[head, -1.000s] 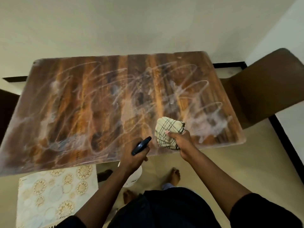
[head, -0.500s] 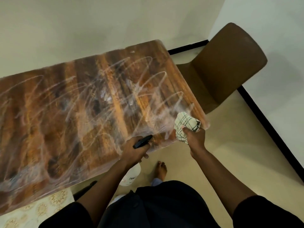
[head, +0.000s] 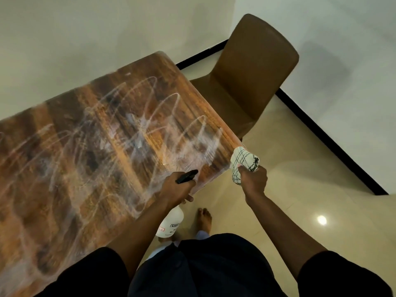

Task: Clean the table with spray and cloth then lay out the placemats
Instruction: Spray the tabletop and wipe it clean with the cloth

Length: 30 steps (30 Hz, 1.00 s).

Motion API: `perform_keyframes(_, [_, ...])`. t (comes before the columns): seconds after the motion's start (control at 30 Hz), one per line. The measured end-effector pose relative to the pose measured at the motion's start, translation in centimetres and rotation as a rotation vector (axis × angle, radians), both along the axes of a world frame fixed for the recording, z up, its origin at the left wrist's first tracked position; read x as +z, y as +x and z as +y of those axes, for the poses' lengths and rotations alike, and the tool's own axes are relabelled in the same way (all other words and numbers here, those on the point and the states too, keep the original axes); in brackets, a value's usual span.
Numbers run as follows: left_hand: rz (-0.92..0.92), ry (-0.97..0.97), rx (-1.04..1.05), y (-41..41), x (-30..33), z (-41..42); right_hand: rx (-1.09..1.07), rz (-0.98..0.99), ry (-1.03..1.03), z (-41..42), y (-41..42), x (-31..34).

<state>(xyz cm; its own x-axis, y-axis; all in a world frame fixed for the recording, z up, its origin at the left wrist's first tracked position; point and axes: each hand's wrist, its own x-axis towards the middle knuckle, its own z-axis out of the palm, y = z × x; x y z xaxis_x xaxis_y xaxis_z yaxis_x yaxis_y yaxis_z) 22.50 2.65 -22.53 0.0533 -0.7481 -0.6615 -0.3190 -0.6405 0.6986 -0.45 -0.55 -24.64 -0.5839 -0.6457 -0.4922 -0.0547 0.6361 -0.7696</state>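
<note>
Surface [head: 85, 168]: brown wood-grain, white looping smears. Cloth [head: 243, 162], at 3 o'clock: cream, dark grid lines. Spray bottle [head: 170, 225]: white body, black head. Chair [head: 250, 71], at 1 o'clock: brown. Floor [head: 300, 179]: beige tile, black skirting.

The only writing stands on the white spray bottle [head: 170, 224], on the part of its body that shows below the left hand [head: 175, 187]. A boxed black word there begins "KISS", its end cut off by the curve of the bottle. The smaller black lines beneath it and a small red mark to their left are too blurred to read.
</note>
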Motion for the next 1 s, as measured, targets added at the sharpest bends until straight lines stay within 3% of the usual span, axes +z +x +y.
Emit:
perform_keyframes(0.67, [0.048, -0.085, 0.068, -0.2, -0.2, -1.9, -0.011, 0.068, 0.037, -0.1, -0.4, -1.4])
perform_keyframes(0.87, [0.099, -0.032, 0.090, 0.9, -0.4, -1.0, 0.033, 0.069, 0.053, -0.6, 0.3, -1.5])
perform_keyframes(1.0, [0.035, -0.040, 0.077, 1.5, -0.3, 0.2, 0.071, 0.080, 0.056, -1.0, 0.9, -1.4])
